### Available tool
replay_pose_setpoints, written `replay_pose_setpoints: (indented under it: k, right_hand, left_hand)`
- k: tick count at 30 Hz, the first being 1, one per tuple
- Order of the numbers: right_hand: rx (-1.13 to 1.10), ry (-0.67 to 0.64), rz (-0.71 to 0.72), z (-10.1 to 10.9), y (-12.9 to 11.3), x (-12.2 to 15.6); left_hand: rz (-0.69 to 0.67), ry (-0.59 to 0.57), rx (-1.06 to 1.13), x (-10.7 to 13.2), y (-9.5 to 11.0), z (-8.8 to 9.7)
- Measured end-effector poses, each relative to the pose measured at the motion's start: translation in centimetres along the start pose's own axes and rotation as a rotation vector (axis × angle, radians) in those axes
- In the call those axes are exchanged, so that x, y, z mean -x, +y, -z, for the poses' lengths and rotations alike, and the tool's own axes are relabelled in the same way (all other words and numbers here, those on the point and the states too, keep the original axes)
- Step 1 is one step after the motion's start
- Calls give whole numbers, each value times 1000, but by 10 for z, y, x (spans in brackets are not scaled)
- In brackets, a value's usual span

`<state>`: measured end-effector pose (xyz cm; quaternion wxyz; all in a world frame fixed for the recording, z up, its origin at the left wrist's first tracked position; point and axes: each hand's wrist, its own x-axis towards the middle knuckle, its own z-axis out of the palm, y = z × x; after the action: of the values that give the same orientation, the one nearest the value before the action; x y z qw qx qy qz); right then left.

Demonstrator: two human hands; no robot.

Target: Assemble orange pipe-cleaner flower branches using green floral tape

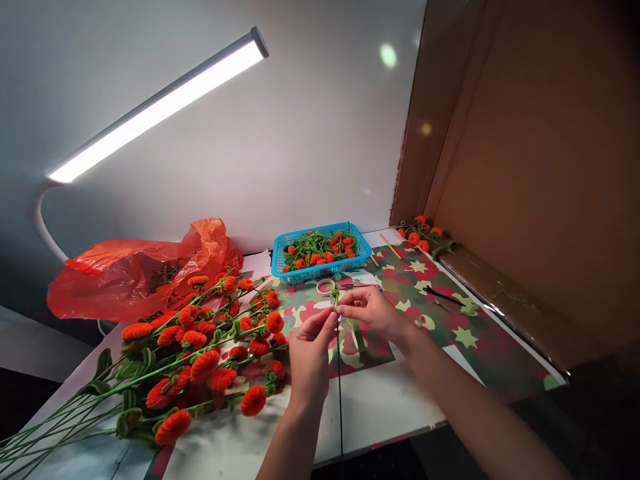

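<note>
My left hand [310, 350] and my right hand [369, 309] meet over the table, both pinched on the top of a thin dark wire stem [340, 387] that runs down toward me. A small green curled piece [335, 294] sits at the stem's tip, between my fingertips. Just beyond lies a roll of tape [325, 287]. A pile of finished orange pom-pom flowers on green stems [200, 353] lies to the left of my left hand.
A blue basket [320, 270] of orange and green parts stands at the back. A red plastic bag [140, 270] lies back left, under a lit bar lamp [160, 107]. A cardboard wall [525, 167] closes the right. Dark tools [443, 297] lie on the star-patterned sheet [470, 333].
</note>
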<state>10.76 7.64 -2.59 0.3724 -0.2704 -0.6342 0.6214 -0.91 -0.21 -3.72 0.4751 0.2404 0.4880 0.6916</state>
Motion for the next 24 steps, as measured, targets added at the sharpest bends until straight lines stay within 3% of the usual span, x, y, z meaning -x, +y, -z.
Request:
replay_pose_setpoints:
  k: [8, 12, 18, 21, 24]
  right_hand:
    - [55, 51, 9, 0, -1, 1]
    - [-6, 43, -10, -2, -4, 2]
    - [-23, 45, -5, -1, -3, 2]
    - [-60, 19, -23, -1, -1, 1]
    - [-59, 47, -53, -1, 0, 1]
  left_hand:
    - [-193, 95, -61, 12, -15, -5]
    - [-180, 87, -71, 14, -17, -9]
    - [-305, 55, -173, 18, -14, -8]
    - [-290, 93, -157, 19, -15, -8]
    - [-192, 111, -63, 16, -18, -8]
